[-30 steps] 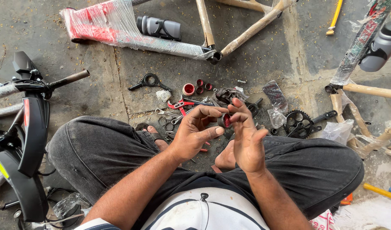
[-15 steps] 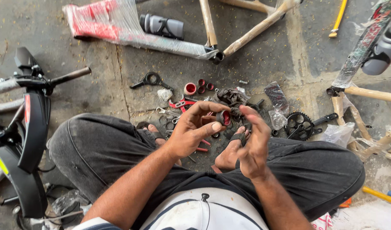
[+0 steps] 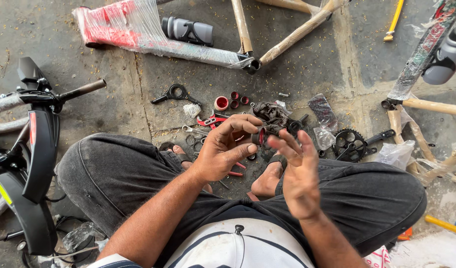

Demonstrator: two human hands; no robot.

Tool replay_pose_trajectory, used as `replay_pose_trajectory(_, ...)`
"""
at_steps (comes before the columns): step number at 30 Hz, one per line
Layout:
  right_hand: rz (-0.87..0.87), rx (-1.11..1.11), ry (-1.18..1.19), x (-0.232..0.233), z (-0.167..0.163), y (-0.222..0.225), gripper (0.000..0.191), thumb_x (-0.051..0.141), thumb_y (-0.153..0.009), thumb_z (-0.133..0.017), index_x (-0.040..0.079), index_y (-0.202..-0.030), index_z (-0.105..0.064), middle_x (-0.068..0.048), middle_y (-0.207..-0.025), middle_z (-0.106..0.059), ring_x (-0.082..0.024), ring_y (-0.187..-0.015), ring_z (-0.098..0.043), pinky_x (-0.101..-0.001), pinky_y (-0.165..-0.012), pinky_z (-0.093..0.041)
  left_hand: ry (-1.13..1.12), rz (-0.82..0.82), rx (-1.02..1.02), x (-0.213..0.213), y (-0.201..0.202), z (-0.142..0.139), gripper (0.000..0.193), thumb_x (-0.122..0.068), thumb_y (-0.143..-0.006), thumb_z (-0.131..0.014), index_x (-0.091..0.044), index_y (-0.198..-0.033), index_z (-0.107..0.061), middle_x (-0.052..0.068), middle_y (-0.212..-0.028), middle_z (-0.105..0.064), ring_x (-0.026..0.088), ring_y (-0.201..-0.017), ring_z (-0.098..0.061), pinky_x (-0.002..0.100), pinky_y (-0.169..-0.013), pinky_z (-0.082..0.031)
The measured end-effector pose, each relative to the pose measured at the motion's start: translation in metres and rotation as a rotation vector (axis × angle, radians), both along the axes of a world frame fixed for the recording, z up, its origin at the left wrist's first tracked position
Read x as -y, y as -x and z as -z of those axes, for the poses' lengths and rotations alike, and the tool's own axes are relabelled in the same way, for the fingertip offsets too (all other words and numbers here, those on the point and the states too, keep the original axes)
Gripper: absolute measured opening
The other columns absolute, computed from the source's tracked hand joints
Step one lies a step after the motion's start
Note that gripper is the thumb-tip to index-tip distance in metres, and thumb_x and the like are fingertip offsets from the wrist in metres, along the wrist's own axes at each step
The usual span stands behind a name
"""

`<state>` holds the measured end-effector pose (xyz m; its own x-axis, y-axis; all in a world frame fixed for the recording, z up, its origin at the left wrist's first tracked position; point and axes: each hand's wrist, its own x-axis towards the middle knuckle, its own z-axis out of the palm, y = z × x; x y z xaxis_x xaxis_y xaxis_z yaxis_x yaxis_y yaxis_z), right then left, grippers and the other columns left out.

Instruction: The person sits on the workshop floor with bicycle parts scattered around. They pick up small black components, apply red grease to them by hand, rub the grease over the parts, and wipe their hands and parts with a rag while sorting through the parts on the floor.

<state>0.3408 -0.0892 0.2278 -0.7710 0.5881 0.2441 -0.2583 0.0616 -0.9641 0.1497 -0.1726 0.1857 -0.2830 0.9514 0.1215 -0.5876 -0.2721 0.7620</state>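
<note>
Grey concrete floor, dusted with yellow specks, spreads beneath a person sitting cross-legged among bicycle parts. Fingers of the left hand curl together around a small dark ring-shaped part with a red edge, thumb pressed alongside, holding it above the knees. The right hand hovers just beside it, fingers spread apart and gripping nothing. Just beyond the hands lie a crumpled dark rag, red-handled pliers, a red cup-shaped piece and a black ring spanner. To the right sits a black chainring with crank arm near clear plastic bags. Farther out, a plastic-wrapped bicycle frame carries a grey bottle. At the left edge stand black handlebars.
</note>
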Motion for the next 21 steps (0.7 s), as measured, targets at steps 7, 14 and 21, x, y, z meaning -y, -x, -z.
replay_pose_trajectory(7, 0.153, 0.379, -0.806, 0.004, 0.000, 0.004, 0.089, 0.059, -0.101, -0.058, 0.005, -0.163, -0.025, -0.011, -0.163, -0.047, -0.031, -0.156, -0.034, -0.0439, -0.131, -0.026, 0.019, -0.029, -0.014, -0.001, -0.007, 0.006, 0.030, 0.004, -0.098, -0.071, -0.005, -0.124, -0.059, 0.012, -0.146, -0.053, 0.013, -0.127, -0.057, 0.032, -0.110, -0.051)
replay_pose_trajectory(14, 0.054, 0.342, -0.703, 0.003, 0.003, 0.004, 0.086, 0.059, -0.105, -0.052, -0.001, -0.162, -0.029, -0.017, -0.173, -0.016, -0.035, -0.160, -0.019, -0.0466, -0.132, -0.016, 0.024, -0.068, -0.067, -0.002, -0.008, 0.010, 0.030, 0.004, -0.097, -0.072, -0.004, -0.123, -0.059, 0.011, -0.144, -0.053, 0.014, -0.128, -0.058, 0.032, -0.110, -0.052)
replay_pose_trajectory(21, -0.143, -0.131, 0.613, 0.003, 0.007, 0.002, 0.083, 0.068, -0.105, -0.046, 0.001, -0.154, -0.051, -0.011, -0.175, -0.024, -0.022, -0.159, -0.032, -0.0432, -0.133, -0.021, -0.003, -0.045, 0.001, -0.003, -0.008, 0.009, 0.029, 0.003, -0.099, -0.072, -0.005, -0.124, -0.059, 0.011, -0.143, -0.055, 0.016, -0.129, -0.058, 0.034, -0.113, -0.051)
